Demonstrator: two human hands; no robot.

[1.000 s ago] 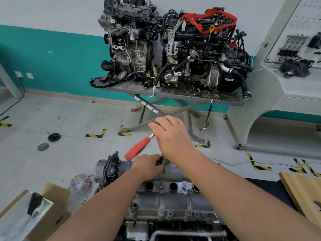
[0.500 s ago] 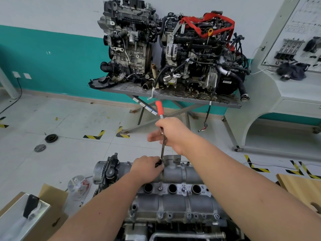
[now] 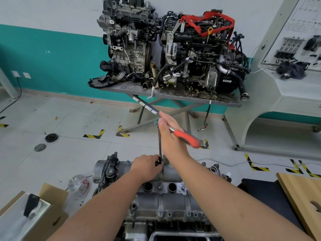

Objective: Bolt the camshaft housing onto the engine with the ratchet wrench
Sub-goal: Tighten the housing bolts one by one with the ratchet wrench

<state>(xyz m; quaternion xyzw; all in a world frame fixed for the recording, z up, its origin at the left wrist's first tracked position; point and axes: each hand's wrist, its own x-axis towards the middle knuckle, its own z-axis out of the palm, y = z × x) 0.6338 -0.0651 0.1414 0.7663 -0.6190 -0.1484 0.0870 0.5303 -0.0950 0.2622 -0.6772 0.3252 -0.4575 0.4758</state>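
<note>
The grey camshaft housing (image 3: 166, 200) lies on the engine in front of me, with round plug holes and several bolts along its edges. A ratchet wrench with a red handle (image 3: 186, 137) stands on a long extension bar (image 3: 160, 145) that reaches down to the housing's far edge. My right hand (image 3: 171, 136) grips the wrench near its head, the red handle pointing right. My left hand (image 3: 147, 165) pinches the bottom of the extension bar at the socket, which hides the bolt.
Two engines (image 3: 170, 49) sit on a metal stand (image 3: 173, 96) beyond the housing. A white console (image 3: 281, 94) is at the right. A wooden board (image 3: 302, 199) lies at the right, a cardboard box (image 3: 52, 202) and plastic bag (image 3: 78, 184) at the left. Discs (image 3: 51, 137) lie on the floor.
The red handle has swung from pointing left, through pointing away from me, to pointing right. My right hand moved up and right with it. My left hand stayed at the socket.
</note>
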